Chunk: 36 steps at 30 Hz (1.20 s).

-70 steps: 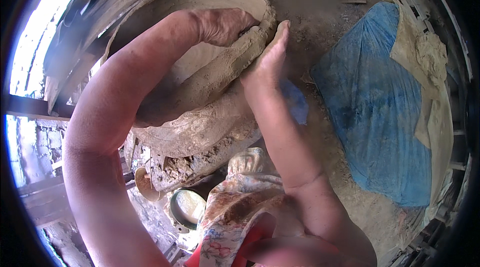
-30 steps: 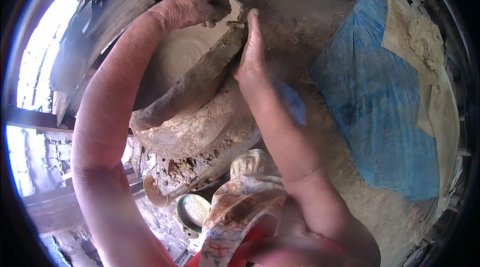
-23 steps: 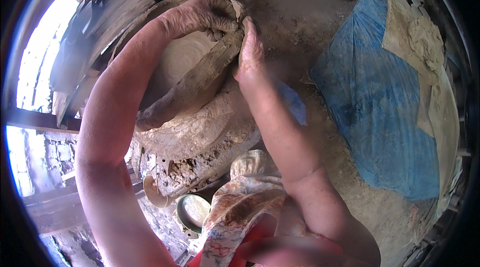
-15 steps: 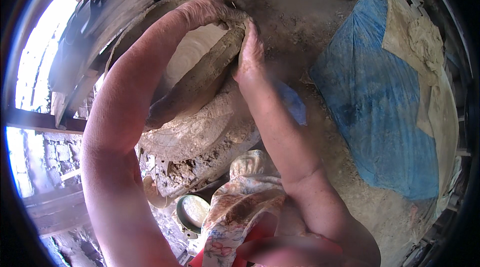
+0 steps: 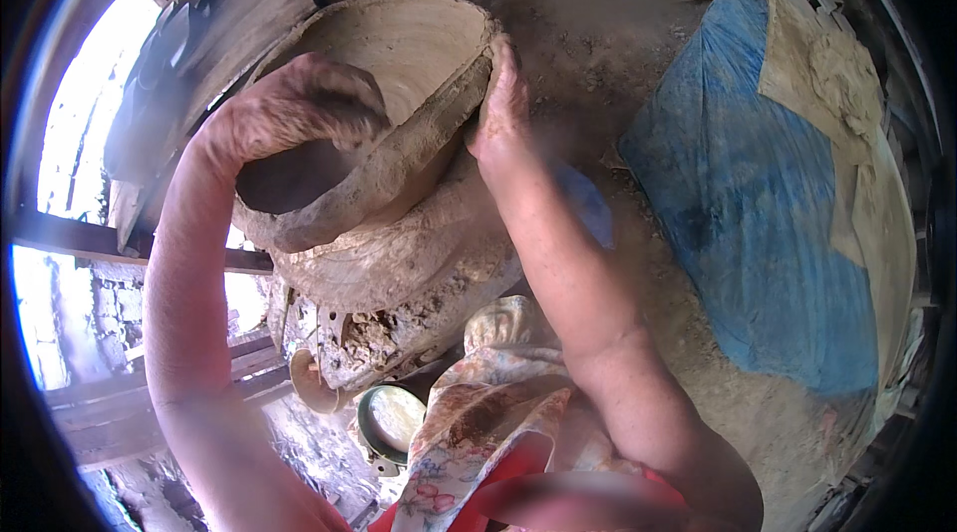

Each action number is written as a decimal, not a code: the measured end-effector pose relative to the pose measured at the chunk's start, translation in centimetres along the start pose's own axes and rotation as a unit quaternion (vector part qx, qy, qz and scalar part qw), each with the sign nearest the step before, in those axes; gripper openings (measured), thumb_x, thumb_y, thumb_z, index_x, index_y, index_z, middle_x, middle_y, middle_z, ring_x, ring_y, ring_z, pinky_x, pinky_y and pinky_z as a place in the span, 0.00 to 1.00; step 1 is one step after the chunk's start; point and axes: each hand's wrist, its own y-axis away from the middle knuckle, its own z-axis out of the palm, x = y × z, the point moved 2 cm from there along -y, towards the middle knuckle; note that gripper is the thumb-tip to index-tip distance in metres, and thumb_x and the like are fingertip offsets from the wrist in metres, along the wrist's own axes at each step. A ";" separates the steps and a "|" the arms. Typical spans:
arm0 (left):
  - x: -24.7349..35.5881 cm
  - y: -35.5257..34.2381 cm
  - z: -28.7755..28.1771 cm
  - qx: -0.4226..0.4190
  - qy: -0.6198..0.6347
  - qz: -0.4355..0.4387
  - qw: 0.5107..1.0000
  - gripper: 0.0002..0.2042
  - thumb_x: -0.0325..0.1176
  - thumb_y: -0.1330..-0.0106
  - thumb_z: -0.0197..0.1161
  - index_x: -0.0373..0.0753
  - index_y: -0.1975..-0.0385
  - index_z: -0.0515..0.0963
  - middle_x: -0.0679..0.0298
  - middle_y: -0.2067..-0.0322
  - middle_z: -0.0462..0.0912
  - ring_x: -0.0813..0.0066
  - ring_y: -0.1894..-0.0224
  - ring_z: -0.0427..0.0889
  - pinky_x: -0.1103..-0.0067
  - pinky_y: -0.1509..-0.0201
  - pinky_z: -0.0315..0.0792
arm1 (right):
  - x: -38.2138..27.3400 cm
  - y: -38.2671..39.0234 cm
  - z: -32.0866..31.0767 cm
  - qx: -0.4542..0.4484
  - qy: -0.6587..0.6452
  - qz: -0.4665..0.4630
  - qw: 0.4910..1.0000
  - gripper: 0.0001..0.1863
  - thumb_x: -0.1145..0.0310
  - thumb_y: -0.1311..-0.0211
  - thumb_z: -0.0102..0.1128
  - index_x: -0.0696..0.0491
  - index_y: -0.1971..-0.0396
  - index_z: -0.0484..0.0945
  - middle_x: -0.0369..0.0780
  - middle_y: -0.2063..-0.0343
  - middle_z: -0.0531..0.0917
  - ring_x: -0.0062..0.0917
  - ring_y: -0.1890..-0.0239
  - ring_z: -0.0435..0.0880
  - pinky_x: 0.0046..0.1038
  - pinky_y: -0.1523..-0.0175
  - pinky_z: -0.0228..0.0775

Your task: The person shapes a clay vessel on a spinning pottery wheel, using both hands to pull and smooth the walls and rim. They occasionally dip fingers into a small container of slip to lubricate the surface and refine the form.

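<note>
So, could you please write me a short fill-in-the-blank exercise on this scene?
The right hand lies against the clay vessel, on the ____, not the inside.
The hand over the vessel's opening is the ____ one.
The large sheet at the picture's right is mostly coloured ____.

Missing words: outside; left; blue.

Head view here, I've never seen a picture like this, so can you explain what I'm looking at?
There's no machine: a person works bare-handed, filmed by a fisheye camera worn on the head, looking down, so straight edges bend. The right hand lies against the outside of a large clay vessel. The left hand is at the vessel's opening, blurred; whether it holds anything is unclear. The vessel sits on a round, clay-smeared base. A blue sheet lies to the right.
</note>
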 end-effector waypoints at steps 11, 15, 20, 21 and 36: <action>-0.4 -7.0 2.2 0.038 -0.092 0.000 0.995 0.18 0.45 0.45 0.62 0.37 0.63 0.76 0.67 0.71 0.78 0.78 0.68 0.73 0.79 0.63 0.68 | 1.8 -1.0 -1.0 -0.040 -0.129 -0.058 0.989 0.46 0.33 0.42 0.25 0.59 0.37 0.43 0.43 0.37 0.49 0.29 0.36 0.50 0.28 0.35 0.41; -1.1 -10.4 2.6 0.031 -0.112 0.045 0.992 0.22 0.50 0.48 0.65 0.36 0.63 0.77 0.63 0.67 0.80 0.73 0.64 0.75 0.75 0.57 0.68 | 2.0 -0.8 -1.0 -0.017 -0.122 -0.093 0.988 0.47 0.34 0.41 0.25 0.61 0.38 0.42 0.43 0.37 0.49 0.29 0.36 0.50 0.27 0.35 0.40; -2.7 -15.6 1.7 0.092 -0.105 0.074 0.987 0.23 0.52 0.48 0.63 0.36 0.66 0.77 0.60 0.72 0.80 0.71 0.66 0.76 0.75 0.59 0.69 | 2.2 -0.4 -1.2 0.009 -0.107 -0.052 0.993 0.46 0.34 0.41 0.25 0.61 0.38 0.42 0.45 0.36 0.48 0.30 0.36 0.50 0.27 0.35 0.40; -3.0 -16.4 1.2 0.126 -0.332 -0.031 0.934 0.21 0.51 0.45 0.60 0.34 0.69 0.77 0.57 0.71 0.81 0.66 0.67 0.77 0.73 0.60 0.70 | 2.2 -0.3 -1.2 0.010 -0.112 -0.055 0.992 0.46 0.34 0.41 0.25 0.61 0.38 0.42 0.45 0.37 0.49 0.30 0.36 0.50 0.27 0.35 0.40; 1.0 -0.1 1.4 0.054 -0.146 -0.079 0.985 0.07 0.32 0.41 0.55 0.35 0.73 0.75 0.65 0.80 0.74 0.78 0.77 0.73 0.79 0.74 0.66 | 1.7 1.3 -1.0 -0.036 -0.104 -0.114 0.987 0.41 0.35 0.41 0.30 0.54 0.38 0.49 0.43 0.38 0.52 0.31 0.37 0.52 0.34 0.35 0.45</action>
